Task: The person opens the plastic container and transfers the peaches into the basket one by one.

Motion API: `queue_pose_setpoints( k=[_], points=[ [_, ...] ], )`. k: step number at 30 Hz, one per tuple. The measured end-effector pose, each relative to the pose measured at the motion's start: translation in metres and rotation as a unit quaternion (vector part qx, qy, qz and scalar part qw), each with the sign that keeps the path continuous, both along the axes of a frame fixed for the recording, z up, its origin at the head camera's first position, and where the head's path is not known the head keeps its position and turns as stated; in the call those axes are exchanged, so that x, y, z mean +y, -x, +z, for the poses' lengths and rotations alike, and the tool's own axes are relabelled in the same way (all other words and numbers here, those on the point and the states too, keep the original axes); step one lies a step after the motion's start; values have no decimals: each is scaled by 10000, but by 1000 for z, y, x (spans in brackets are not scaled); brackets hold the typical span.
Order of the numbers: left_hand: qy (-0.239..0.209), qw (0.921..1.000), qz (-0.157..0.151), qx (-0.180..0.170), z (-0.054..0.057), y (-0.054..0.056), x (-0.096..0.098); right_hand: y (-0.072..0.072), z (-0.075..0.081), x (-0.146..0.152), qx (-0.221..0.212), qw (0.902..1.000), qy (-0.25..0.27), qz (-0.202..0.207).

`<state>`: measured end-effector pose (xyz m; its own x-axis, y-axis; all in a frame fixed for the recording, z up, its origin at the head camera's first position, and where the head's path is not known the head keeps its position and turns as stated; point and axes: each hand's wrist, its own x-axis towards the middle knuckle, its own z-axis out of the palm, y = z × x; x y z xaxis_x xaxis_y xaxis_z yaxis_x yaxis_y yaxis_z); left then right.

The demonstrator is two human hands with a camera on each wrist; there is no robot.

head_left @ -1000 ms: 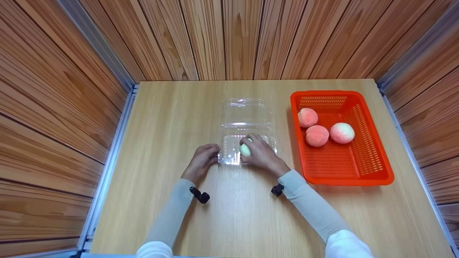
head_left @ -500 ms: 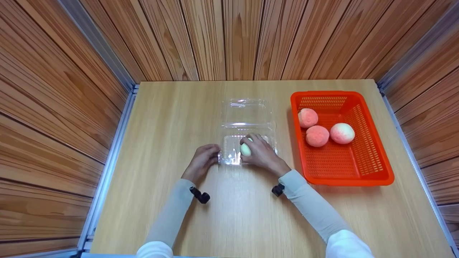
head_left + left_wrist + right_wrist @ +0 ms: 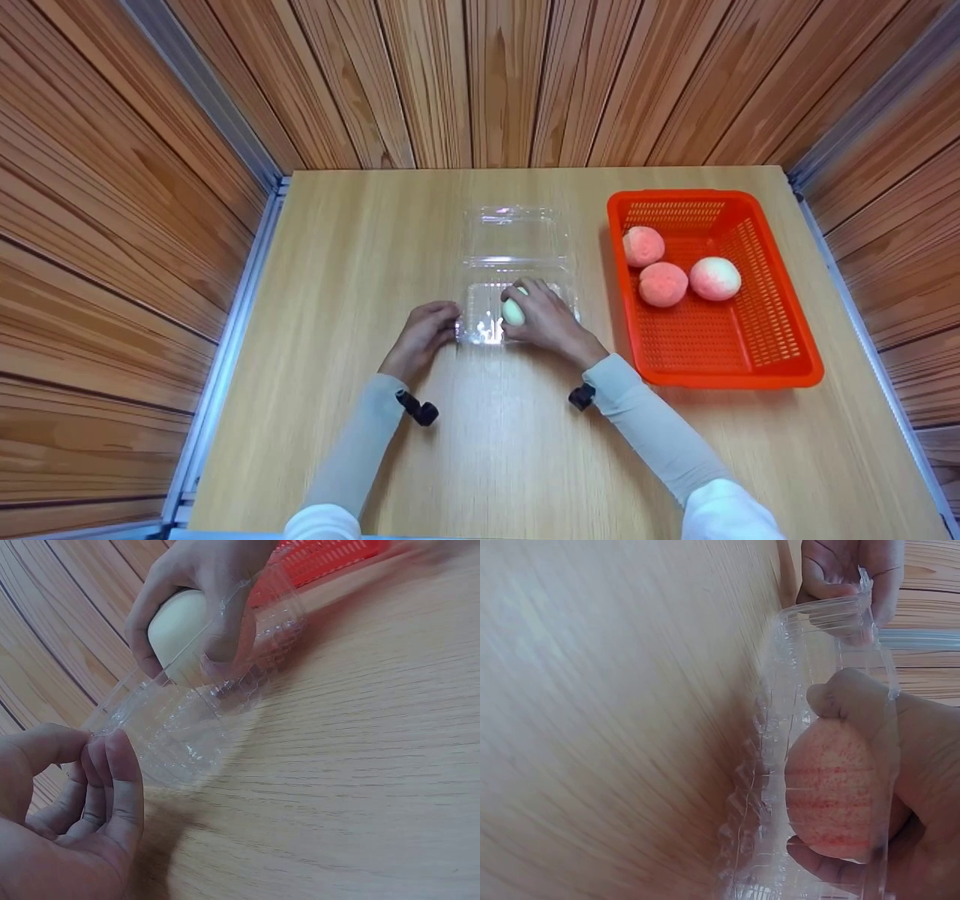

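A clear plastic clamshell box [image 3: 484,315] lies with its lid [image 3: 517,234] folded back away from me. My left hand [image 3: 421,337] pinches the box's left rim between thumb and fingertips, as the left wrist view shows. Inside the right half of the box, my right hand [image 3: 547,321] grips a peach [image 3: 513,313], fingers and thumb curled round it. That peach looks pale green-white on one side; its pink-speckled side [image 3: 832,787] shows through the box wall in the right wrist view. The right hand covers much of the peach in the head view.
To the right stands an orange-red plastic basket [image 3: 720,381] with a pink peach [image 3: 643,247], a second pink peach [image 3: 664,284] and a white-and-pink peach [image 3: 715,278] inside. Wood-plank walls [image 3: 502,82] enclose the table [image 3: 495,450] at the back and sides.
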<state>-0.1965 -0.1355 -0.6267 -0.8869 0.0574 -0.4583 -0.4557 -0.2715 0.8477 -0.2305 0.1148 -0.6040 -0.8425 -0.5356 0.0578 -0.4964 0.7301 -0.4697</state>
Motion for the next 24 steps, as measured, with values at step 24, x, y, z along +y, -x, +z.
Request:
queue_pose_setpoints(
  k=[24],
  points=[
    [55, 9999, -81, -107, 1, 1, -1, 2, 6, 1, 355, 9992, -49, 171]
  ],
)
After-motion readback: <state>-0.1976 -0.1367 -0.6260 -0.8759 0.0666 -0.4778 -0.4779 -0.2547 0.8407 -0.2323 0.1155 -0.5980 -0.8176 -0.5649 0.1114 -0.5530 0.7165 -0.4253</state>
